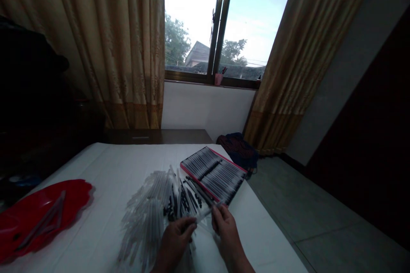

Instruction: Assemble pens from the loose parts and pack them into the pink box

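My left hand pinches one end of a clear plastic tube, low in the middle of the view. The other end is between the fingers of my right hand. Just left of my left hand lies a large heap of clear tubes. Black pen-like sticks and small black pieces are scattered beyond my hands. Behind them, a pink-edged tray holds two rows of clear tubes with dark parts. Whether anything is inside the held tube is too blurred to tell.
A red scalloped dish with clear strips sits at the left on the white-covered table. Past the table's right corner is a dark patterned bundle. A pink cup with pens stands on the windowsill.
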`<action>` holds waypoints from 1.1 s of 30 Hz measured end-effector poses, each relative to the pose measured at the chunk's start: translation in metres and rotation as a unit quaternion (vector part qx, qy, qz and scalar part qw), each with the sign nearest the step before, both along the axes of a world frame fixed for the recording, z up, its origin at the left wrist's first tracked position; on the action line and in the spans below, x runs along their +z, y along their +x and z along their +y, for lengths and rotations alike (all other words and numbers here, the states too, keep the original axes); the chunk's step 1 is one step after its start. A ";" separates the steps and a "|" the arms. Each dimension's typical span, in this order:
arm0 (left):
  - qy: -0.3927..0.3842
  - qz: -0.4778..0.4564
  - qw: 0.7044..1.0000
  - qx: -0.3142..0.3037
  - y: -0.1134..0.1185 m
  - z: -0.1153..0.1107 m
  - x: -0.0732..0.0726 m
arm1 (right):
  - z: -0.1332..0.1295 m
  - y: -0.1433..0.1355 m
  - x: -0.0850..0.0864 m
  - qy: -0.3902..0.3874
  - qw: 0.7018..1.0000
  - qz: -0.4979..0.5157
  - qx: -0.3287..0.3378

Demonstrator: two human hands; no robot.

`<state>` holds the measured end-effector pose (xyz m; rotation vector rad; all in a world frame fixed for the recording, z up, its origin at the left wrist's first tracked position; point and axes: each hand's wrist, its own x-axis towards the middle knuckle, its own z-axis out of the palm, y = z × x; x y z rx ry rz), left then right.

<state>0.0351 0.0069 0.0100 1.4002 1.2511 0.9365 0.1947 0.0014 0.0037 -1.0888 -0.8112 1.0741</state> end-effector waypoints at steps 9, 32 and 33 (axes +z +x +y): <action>0.018 0.011 1.000 0.018 0.005 -0.009 0.003 | -0.006 -0.006 0.002 0.002 0.998 -0.030 0.060; -0.076 -0.046 0.996 0.023 -0.001 0.005 0.016 | 0.013 -0.025 0.027 0.008 0.997 -0.033 0.070; -0.079 -0.042 0.996 0.022 -0.002 0.006 0.017 | 0.013 -0.026 0.027 0.009 0.997 -0.030 0.073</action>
